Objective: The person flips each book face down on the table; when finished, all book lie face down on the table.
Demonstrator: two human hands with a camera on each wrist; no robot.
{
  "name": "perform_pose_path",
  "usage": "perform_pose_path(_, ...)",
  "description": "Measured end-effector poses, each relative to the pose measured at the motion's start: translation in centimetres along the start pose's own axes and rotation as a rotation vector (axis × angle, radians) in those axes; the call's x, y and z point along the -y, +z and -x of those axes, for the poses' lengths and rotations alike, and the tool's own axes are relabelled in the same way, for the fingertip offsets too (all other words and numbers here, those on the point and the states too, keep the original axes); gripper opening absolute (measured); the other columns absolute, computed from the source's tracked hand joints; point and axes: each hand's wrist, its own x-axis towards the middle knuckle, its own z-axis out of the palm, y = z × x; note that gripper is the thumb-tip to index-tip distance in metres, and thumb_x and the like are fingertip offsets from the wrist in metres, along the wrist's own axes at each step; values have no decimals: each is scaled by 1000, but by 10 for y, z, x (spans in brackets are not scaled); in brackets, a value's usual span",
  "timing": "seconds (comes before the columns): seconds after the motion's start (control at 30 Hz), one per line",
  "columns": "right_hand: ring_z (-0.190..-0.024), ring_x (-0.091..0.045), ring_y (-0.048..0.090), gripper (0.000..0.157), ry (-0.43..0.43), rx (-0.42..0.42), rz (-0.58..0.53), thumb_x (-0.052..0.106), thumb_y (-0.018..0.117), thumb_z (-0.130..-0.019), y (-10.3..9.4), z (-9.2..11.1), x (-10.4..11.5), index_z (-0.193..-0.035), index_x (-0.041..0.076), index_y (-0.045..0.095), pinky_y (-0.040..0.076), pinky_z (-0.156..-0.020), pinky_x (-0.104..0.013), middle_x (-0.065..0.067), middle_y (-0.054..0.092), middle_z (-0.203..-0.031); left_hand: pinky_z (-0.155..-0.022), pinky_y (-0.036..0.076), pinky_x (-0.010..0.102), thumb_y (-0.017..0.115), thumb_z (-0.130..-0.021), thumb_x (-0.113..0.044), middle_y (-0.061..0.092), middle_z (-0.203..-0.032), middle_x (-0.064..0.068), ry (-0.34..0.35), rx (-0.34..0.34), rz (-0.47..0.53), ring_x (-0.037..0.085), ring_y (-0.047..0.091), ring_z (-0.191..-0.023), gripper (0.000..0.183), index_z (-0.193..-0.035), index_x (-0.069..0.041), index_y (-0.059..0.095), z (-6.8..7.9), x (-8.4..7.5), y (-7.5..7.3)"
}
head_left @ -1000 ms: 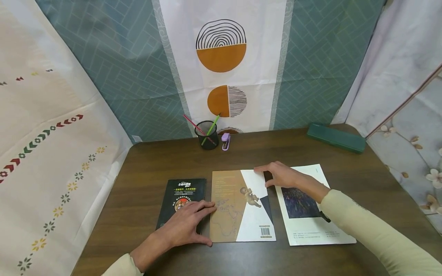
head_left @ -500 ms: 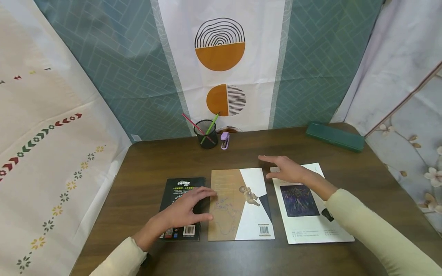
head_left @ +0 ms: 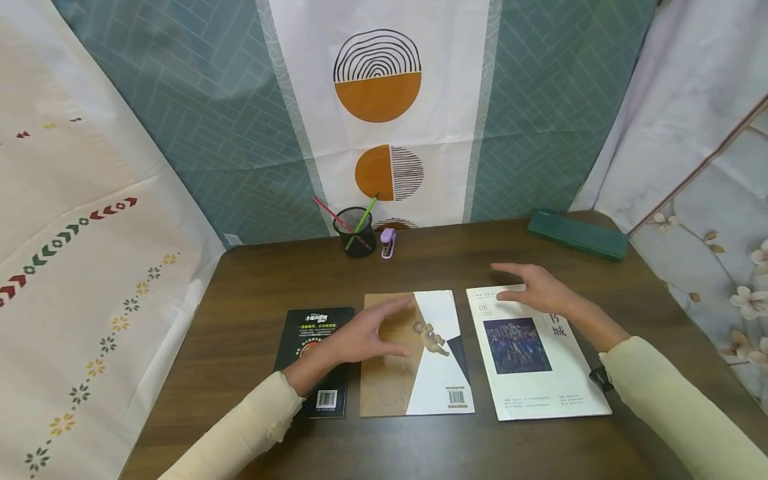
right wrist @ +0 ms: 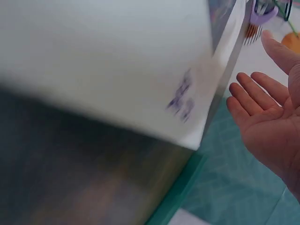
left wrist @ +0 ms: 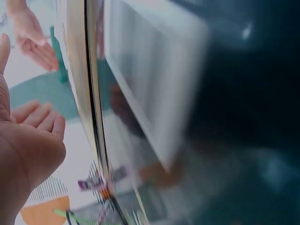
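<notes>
On the brown wooden table (head_left: 264, 280), a flat tan-and-white paper book (head_left: 426, 380) is lying, showing a baby picture (head_left: 431, 338). The left hand (head_left: 363, 335) and right hand (head_left: 543, 291) are holding thumbs and fingers apart. Only wrist views are showing palms (right wrist: 272, 131).

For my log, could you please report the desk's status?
Left hand empty, over middle book. Right hand empty, over white magazine. Book and magazine flat, partly hidden by hands.
</notes>
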Motion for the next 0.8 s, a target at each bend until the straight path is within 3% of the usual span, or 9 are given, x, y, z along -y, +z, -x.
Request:
perform_pose_path(0.27,-139,-59,44,63,101,-50,23,16,78,-99,-12,26,-28,-150,-9,52,40,-108,-72,-36,51,-150,-125,32,46,89,-88,-39,36,-170,1,9,27,78,20,35,-156,100,-168,-16,34,-36,-20,31)
perform_pose_path(0.43,-137,-59,46,61,138,-66,21,13,77,-99,-18,37,-39,-150,-9,52,42,-106,-72,-38,51,-149,-124,32,39,89,-87,-40,36,-170,-2,34,55,56,15,33,-156,100,-167,-17,34,-50,-35,50)
perform_pose_path(0.6,-134,-60,49,59,125,-77,24,10,76,-98,-22,45,-45,-148,-10,53,45,-104,-71,-40,51,-147,-123,33,34,87,-88,-47,34,-171,-3,69,102,-41,12,33,-155,102,-168,-15,33,-56,-51,70)
perform_pose_path(0.8,-131,-61,52,55,121,-98,26,8,78,-97,-24,52,-49,-145,-10,57,48,-101,-69,-41,53,-144,-122,34,30,83,-88,-58,31,-173,1,92,167,-235,12,32,-156,105,-167,-12,33,-59,-72,92)
